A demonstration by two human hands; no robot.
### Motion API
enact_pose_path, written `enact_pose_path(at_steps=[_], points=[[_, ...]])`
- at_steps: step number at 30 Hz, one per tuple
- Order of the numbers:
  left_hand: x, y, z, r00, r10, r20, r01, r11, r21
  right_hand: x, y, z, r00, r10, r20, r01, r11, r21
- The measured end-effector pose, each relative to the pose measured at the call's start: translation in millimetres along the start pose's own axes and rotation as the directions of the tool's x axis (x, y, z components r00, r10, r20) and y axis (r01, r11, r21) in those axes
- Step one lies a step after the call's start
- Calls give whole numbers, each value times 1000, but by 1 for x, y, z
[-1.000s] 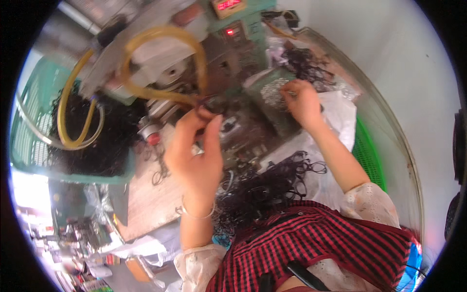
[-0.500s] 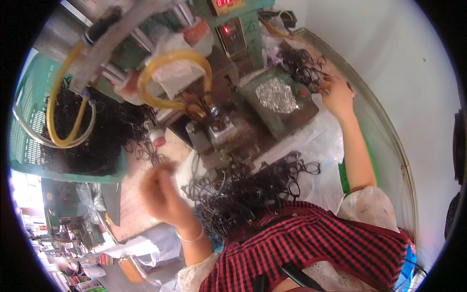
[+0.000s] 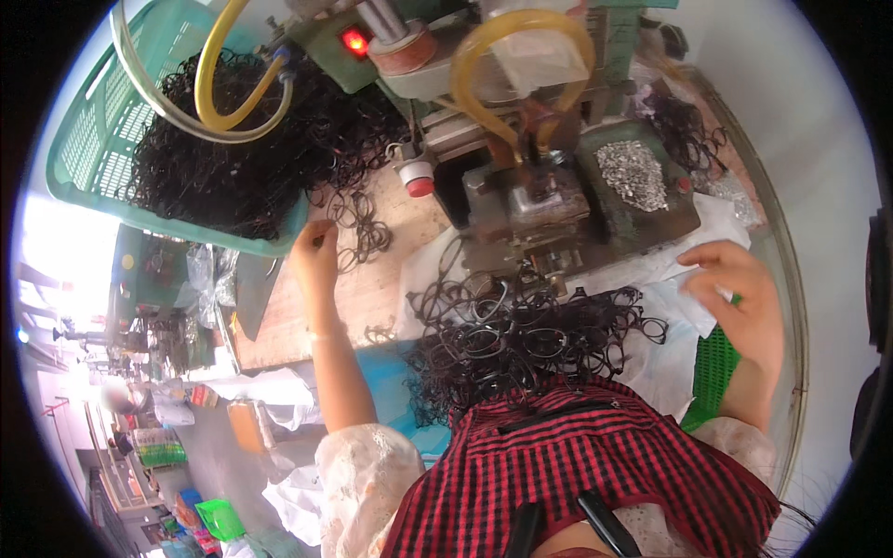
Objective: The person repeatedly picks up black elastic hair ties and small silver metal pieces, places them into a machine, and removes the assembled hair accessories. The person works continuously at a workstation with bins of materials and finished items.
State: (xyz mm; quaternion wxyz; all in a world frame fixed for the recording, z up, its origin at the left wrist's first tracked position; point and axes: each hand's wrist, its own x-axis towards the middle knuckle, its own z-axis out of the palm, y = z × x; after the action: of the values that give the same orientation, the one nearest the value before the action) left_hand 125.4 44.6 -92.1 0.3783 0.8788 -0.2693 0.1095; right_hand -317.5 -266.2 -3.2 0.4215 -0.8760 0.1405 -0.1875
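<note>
My left hand (image 3: pixel 316 256) is at the near right corner of the green basket (image 3: pixel 177 226), beside loose black eyeglass frames (image 3: pixel 366 223) on the table. Its fingers are curled in; whatever they may hold is hidden. At the right, my right hand (image 3: pixel 739 293) is held over the white sheet (image 3: pixel 665 312), fingers apart with nothing visible in them. A heap of black eyeglass frames (image 3: pixel 544 344) lies between my arms, against my checked apron. Beyond it stands a green press machine (image 3: pixel 549 195) with a small metal fixture. Small silver parts (image 3: pixel 633 175) lie heaped on its right side.
A yellow hose (image 3: pixel 456 70) loops in front of the machine. Left of the fixture hangs a red and white button (image 3: pixel 418 179). More dark frames fill the basket and lie at the back right (image 3: pixel 684 126). A wall (image 3: pixel 809 186) bounds the right side.
My left hand has moved away from the machine to the basket's corner. My right hand has come nearer from the dark frames at the back right. The view has shifted left.
</note>
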Motion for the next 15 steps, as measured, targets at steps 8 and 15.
enact_pose_path(at_steps=[8,15], points=[[-18,-89,27,980,-22,197,-87,845,527,2,50,42,839,276,-470,-229,961,155],[-22,-36,35,927,262,-267,-93,852,515,116,19,92,864,-142,-483,160,987,-5]])
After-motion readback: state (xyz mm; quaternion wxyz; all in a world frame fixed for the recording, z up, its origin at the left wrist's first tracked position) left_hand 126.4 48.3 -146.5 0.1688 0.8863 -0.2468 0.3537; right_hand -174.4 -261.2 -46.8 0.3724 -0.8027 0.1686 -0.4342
